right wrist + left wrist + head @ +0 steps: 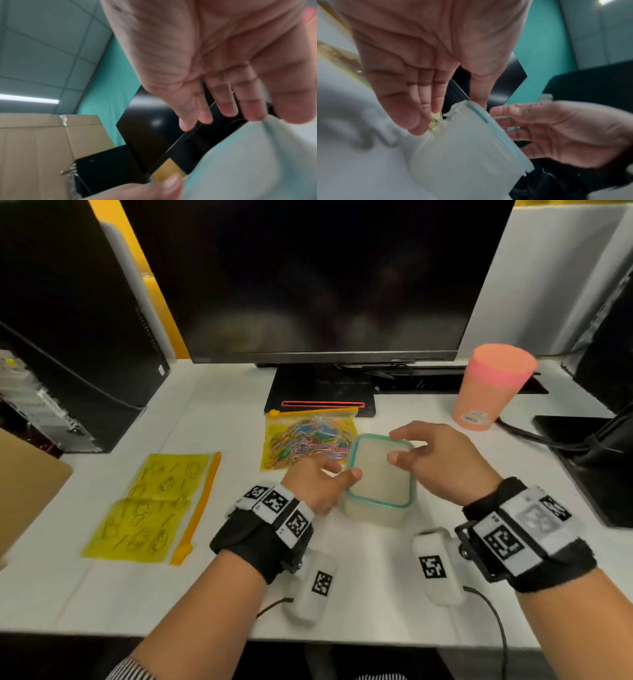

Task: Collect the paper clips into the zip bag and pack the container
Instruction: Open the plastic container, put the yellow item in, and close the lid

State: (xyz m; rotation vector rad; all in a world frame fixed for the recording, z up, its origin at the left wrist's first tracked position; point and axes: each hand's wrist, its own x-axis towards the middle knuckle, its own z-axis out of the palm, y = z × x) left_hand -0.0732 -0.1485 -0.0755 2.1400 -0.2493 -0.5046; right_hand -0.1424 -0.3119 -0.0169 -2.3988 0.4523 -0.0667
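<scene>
A frosted plastic container (376, 510) with a teal-rimmed lid (382, 474) stands at the middle of the desk. My left hand (339, 474) grips its left side, thumb on the rim and fingers down the outer wall (426, 102). My right hand (397, 445) pinches the lid's far right edge; its fingertips (255, 116) touch that pale surface. Just behind the container lies the yellow zip bag (308, 440), which holds several coloured paper clips. Whether the lid is seated or lifted I cannot tell.
A second flat yellow zip bag (154, 505) with an orange slider lies at the left. A pink cup (489, 385) stands at the back right. A monitor stand (318, 392) sits behind the bag, a cardboard box (27, 484) at the left, cables (548, 440) at the right.
</scene>
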